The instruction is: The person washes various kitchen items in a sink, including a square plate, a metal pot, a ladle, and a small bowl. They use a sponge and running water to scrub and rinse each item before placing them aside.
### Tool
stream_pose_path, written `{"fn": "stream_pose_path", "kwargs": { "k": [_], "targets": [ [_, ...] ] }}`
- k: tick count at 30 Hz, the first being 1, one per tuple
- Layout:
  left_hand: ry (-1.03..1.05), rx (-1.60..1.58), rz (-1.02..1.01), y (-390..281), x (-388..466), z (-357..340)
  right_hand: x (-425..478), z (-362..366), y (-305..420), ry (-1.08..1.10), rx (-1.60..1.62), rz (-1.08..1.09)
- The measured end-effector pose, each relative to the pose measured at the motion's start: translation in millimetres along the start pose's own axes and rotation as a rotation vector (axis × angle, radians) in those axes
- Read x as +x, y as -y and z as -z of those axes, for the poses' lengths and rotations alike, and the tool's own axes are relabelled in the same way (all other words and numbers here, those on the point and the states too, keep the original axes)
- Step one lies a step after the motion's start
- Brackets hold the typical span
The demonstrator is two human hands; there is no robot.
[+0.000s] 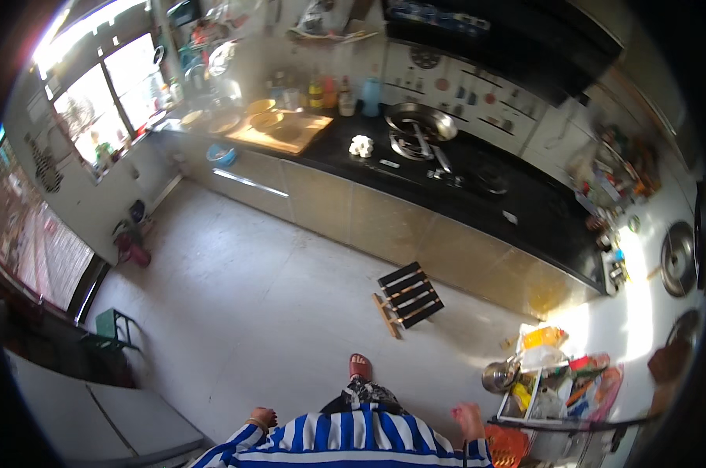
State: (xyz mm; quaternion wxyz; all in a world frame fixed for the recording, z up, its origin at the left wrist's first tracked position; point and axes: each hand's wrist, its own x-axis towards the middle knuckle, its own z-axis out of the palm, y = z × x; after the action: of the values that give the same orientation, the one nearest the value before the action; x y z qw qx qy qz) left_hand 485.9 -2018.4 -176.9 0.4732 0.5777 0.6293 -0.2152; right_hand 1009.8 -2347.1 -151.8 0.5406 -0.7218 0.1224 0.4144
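My left hand hangs beside my striped shirt with its fingers curled and no object visible in it. On the other side, my right hand is raised a little from my body, near a cluttered rack. It is blurred, and I see no thing in it. A slatted black folding stool stands on the pale floor ahead of my slippered foot. Beyond it runs a black countertop with a wok on the stove and a white lumpy item near the front edge.
A wooden board lies on the counter's left part, with bottles behind. A green stool and a white cabinet are at left. By the rack are a metal pot and an orange bottle. A range hood overhangs the counter.
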Motion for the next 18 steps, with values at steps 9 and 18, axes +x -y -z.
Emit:
{"fn": "stream_pose_path", "kwargs": {
  "k": [9, 18],
  "targets": [
    [-0.010, 0.060, 0.050, 17.5, 12.8, 21.5, 160.8, -210.7, 152.4, 0.289, -0.569, 0.088],
    [-0.239, -0.592, 0.295, -13.5, 47.5, 38.7, 181.1, -442.9, 262.5, 0.657, -0.821, 0.354]
  ]
}}
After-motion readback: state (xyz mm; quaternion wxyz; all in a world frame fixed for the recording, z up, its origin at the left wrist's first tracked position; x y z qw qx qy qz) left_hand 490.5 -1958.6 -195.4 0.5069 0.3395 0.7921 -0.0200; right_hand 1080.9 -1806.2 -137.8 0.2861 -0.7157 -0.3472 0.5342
